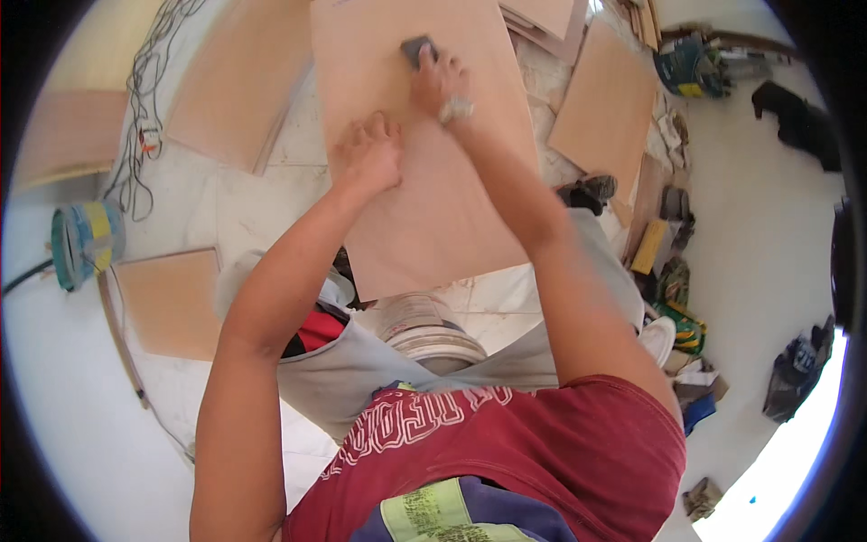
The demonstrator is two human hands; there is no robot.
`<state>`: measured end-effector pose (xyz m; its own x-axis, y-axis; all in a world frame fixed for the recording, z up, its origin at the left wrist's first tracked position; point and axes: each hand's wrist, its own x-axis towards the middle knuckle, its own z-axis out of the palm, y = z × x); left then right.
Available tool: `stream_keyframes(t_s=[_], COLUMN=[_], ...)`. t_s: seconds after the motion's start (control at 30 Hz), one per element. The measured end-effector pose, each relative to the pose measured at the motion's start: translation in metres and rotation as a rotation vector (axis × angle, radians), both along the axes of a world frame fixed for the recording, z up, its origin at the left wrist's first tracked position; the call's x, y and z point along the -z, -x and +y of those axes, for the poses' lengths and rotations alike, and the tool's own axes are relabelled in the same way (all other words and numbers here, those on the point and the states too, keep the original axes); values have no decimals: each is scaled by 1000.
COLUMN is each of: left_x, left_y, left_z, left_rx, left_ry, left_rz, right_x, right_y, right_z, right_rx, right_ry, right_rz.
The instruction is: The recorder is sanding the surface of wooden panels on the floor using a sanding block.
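A long flat wooden panel (437, 223), likely plywood, stretches away in front of me. My right hand (440, 81), with a pale band at the wrist, grips a dark block (418, 49), apparently a sanding block, against the panel's far part. My left hand (369, 152) rests on the panel near its left edge, fingers bent and holding nothing. Below the near end of the panel, between my legs, stands a pale plastic bucket (433, 339). The underside of the block is hidden.
More wooden panels lie at the left (230, 88), right (603, 115) and lower left (173, 301). A tangled cable (142, 81) runs along the left. Teal buckets stand at left (88, 240) and upper right (691, 68). A yellow box (649, 247) sits among clutter by the right wall.
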<state>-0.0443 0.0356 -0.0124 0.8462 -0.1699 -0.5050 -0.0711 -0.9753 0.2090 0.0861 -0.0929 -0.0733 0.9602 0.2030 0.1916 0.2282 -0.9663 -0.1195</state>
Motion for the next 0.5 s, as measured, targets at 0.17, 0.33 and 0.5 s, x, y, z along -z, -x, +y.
stream_keyframes(t_s=[0.17, 0.33, 0.5], left_x=[6, -19, 5], left_y=[-1, 21, 15], left_z=[-3, 12, 2], left_rx=[103, 15, -19], left_ry=[18, 6, -5], left_rz=[-87, -17, -107], right_x=[-4, 11, 1], right_y=[-50, 137, 132], right_z=[-126, -92, -6], right_rx=[340, 231, -93], right_ry=[37, -27, -158], right_rz=[85, 137, -12])
